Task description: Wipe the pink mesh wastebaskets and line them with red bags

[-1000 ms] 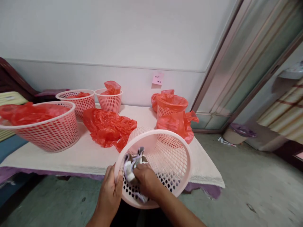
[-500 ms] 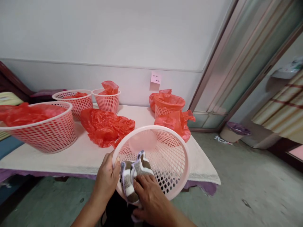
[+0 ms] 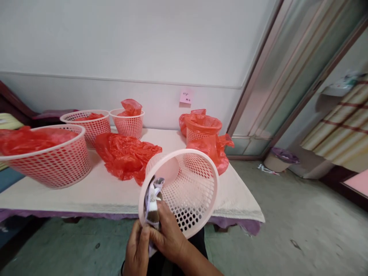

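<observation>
A pink perforated plastic basket (image 3: 197, 191) is tilted toward me, its mouth facing the camera. A brown, grey and white striped cloth (image 3: 153, 205) with purple edging lies over the left of its rim, partly inside and partly hanging out. My left hand (image 3: 138, 247) is closed at the lower left rim, with cloth at its fingertips. Reaching over the rim, my right hand (image 3: 170, 234) presses the cloth against the basket wall, its thumb outside beside my left fingers. The hands hide the lower part of the cloth.
On the white-covered table (image 3: 115, 197) lies a crumpled red plastic bag (image 3: 126, 155). Three pink baskets with red bags stand at the left, the nearest basket (image 3: 61, 163) largest. A red-lined basket (image 3: 203, 128) stands behind a red bag (image 3: 212, 147). A trash bin (image 3: 277, 161) is on the floor.
My left hand has moved down along the rim, and the right hand has shifted left toward it. The cloth now drapes over the rim. The basket has moved left and turned somewhat.
</observation>
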Motion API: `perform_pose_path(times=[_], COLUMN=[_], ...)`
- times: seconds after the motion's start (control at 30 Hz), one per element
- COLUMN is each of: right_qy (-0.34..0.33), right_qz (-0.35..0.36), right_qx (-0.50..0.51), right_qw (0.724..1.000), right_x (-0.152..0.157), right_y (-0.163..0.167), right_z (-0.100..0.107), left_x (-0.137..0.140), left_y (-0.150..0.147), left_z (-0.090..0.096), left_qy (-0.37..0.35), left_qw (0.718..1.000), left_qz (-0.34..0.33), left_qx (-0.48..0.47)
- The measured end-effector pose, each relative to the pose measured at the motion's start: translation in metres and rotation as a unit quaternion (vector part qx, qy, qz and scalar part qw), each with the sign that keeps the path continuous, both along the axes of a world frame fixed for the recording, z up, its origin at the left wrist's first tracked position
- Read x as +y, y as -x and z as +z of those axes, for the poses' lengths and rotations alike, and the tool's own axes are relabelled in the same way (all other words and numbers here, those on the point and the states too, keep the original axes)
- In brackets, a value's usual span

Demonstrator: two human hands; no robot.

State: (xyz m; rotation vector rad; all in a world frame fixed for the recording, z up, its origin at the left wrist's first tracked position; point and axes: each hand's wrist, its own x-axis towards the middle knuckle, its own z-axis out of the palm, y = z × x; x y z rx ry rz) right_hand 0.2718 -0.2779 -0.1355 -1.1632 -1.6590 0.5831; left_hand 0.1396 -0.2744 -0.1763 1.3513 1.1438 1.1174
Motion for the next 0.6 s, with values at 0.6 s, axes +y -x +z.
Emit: perform_pose_path(times=[0.6], right_qy=[0.214], right_qz=[-0.112], right_qx=[-0.454], right_qw=[0.857], right_x=[0.050], right_y=[-0.065], right_z=[-0.031], left_x=[0.038], left_y=[0.014], left_z=[0.032], left_qy=[-0.136], left_qw=[0.986], left_qz=[0.031], left_qx=[0.095])
